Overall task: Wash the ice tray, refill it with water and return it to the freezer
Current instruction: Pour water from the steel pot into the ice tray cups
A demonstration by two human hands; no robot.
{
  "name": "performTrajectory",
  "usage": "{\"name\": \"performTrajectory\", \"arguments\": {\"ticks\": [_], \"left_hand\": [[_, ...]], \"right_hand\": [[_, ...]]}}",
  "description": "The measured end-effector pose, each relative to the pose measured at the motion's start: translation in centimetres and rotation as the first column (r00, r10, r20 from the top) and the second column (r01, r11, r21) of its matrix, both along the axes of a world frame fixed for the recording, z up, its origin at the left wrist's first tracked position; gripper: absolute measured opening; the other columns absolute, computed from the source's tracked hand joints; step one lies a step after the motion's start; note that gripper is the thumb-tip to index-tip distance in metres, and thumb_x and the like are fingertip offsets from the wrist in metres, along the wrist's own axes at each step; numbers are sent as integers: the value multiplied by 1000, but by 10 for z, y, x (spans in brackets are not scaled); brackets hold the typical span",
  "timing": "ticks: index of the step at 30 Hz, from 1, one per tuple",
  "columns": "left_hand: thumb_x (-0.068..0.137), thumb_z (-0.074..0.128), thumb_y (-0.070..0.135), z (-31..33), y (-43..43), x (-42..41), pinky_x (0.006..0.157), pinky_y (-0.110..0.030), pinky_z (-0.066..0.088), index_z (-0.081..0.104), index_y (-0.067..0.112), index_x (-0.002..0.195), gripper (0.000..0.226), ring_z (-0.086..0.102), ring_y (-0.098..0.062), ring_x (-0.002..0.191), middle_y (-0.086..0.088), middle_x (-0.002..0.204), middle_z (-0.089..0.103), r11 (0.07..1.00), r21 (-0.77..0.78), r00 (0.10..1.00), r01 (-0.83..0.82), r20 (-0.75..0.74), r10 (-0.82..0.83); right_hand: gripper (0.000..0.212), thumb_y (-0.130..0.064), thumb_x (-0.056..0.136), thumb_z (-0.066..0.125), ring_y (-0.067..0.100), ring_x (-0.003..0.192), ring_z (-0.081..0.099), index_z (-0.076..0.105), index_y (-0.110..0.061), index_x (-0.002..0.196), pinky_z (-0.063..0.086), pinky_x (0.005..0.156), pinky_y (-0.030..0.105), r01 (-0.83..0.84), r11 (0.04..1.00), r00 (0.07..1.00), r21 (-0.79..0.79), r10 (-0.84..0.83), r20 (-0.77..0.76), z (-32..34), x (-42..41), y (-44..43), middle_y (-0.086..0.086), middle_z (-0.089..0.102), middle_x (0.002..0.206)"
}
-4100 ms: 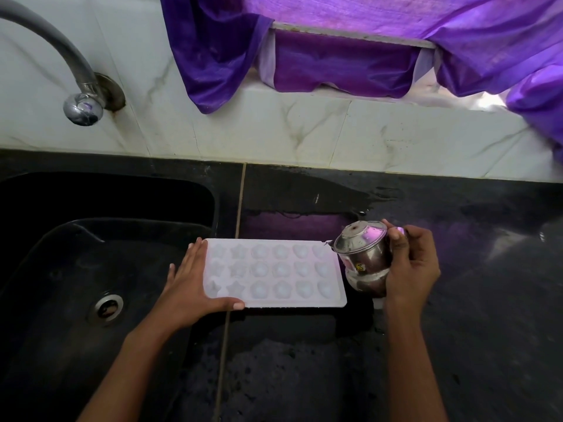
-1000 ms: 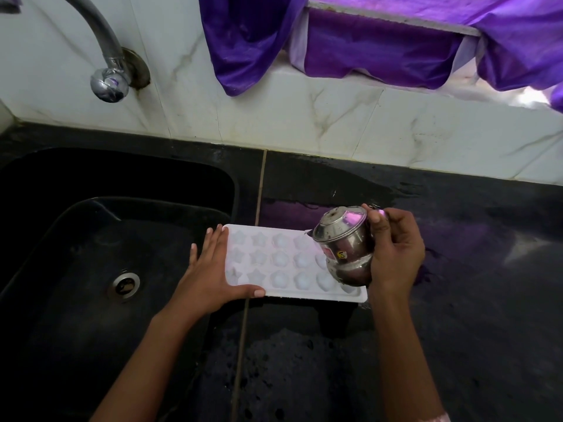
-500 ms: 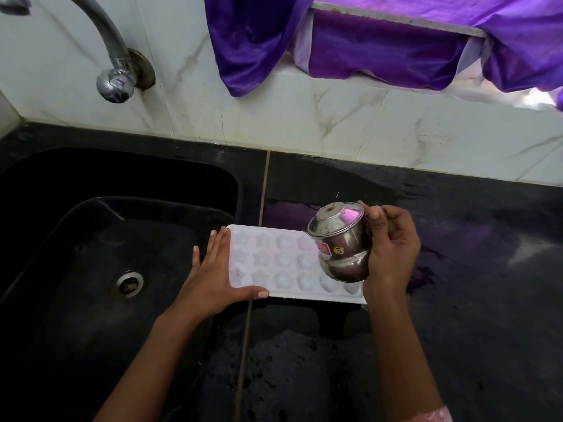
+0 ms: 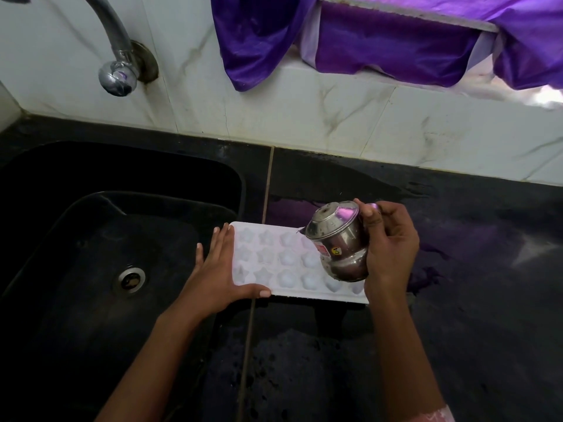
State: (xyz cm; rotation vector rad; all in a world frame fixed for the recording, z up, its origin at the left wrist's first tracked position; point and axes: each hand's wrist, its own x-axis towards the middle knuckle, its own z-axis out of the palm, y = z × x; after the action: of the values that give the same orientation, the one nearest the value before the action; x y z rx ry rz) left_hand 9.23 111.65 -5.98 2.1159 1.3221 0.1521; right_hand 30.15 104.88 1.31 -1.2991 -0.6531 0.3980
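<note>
A: where's our ice tray (image 4: 283, 263) sitting?
B: mid-frame, on the black counter (image 4: 457, 300). We're bracing its left end with our flat, open left hand (image 4: 217, 277), and our right hand (image 4: 388, 249) is gripping a tilted steel pot (image 4: 339, 239) over it.

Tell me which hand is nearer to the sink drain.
Left. The left hand rests at the ice tray's left end, just right of the sink drain. The right hand holds the steel pot over the tray's far right end.
</note>
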Motion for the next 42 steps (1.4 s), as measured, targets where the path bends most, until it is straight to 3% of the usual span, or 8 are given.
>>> {"name": "performTrajectory", "arguments": {"ticks": [8,13,16,22,25,29,37,42], "left_hand": [[33,38,88,2,0,0,107,-31,-23,-23,17,144,145,-31,1,129,6,154,-25,1000,5,1000,8,9,-8],[48,64,79,2,-1,-1,109,-33,-22,-21,16,145,144,-30,0,130,5,154,-24,1000,-9,1000,15,10,-15],[40,58,86,2,-1,-1,108,-33,-22,-22,16,145,149,-30,0,130,5,154,-24,1000,-8,1000,20,9,-20],[30,41,94,2,0,0,106,-32,-24,-23,17,145,153,-31,0,130,9,151,-28,1000,-6,1000,19,13,-19],[33,40,90,1,-1,0,107,-33,-24,-24,17,144,147,-33,-1,131,8,152,-28,1000,-4,1000,17,26,-17],[40,52,86,1,-1,-1,108,-33,-24,-23,16,144,146,-32,-1,131,6,154,-25,1000,2,1000,9,19,-9],[24,33,100,0,0,-1,107,-26,-22,-21,16,145,158,-32,-2,133,14,146,-29,1000,26,998,13,60,-14],[31,39,92,0,-1,-1,107,-26,-23,-20,15,146,150,-32,-2,132,9,152,-26,999,44,999,4,45,-6]], "right_hand": [[16,-9,82,65,4,83,68,58,-21,75,52,74,18,1,1000,1000,-6,0,26,1,1,1,-17,70,71],[14,-10,82,65,13,91,69,59,-21,75,53,85,30,8,1000,999,-2,-8,-37,-1,1,2,-13,72,75],[9,-17,77,67,16,88,68,59,-21,74,53,86,34,12,1000,995,19,-10,-97,-2,0,2,-9,71,74],[7,-10,83,61,10,88,69,57,-14,79,54,83,26,-19,999,988,50,26,-153,-1,-7,7,-10,72,75],[7,-16,78,64,10,87,69,57,-15,77,54,79,23,-38,998,987,55,46,-157,0,-10,9,-11,71,73],[6,-18,77,64,13,90,69,58,-18,77,54,80,25,-59,997,988,41,64,-140,-1,-13,13,-9,71,74],[12,-9,80,64,14,86,69,59,-18,74,54,79,27,-96,995,989,33,99,-110,-3,-17,19,-9,70,71],[13,-6,82,64,14,89,69,59,-17,76,54,82,28,-118,993,991,7,119,-66,-4,-18,20,-11,71,74]]}}
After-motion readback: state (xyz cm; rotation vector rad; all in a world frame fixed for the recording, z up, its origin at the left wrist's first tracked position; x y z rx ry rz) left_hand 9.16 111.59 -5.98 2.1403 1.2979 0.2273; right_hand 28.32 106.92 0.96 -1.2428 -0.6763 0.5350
